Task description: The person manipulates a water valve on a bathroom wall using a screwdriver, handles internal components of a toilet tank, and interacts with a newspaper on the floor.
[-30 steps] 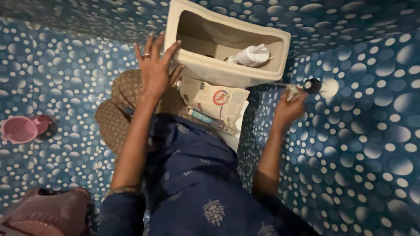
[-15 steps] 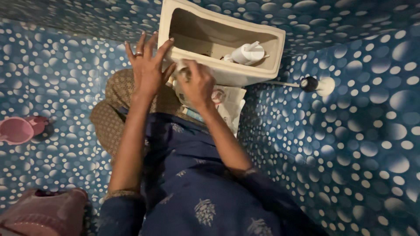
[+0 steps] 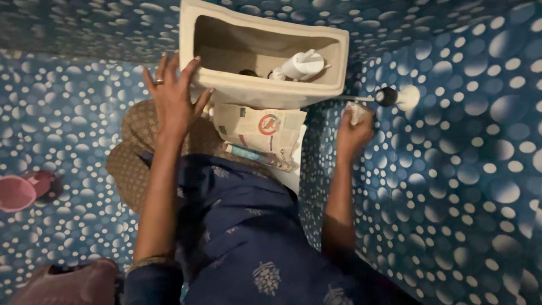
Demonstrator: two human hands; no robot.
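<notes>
A folded sheet of printed paper, cream-coloured like newsprint, lay just below the open toilet tank, touching its underside. It was roughly rectangular and creased, with dark blocks of print along its left side. A round red ring mark with a slash through it sat near its upper right part. Along the paper's lower edge lay a slim, long packet, teal-blue with a paler end, tilted down to the right. No screens or signs showed.
</notes>
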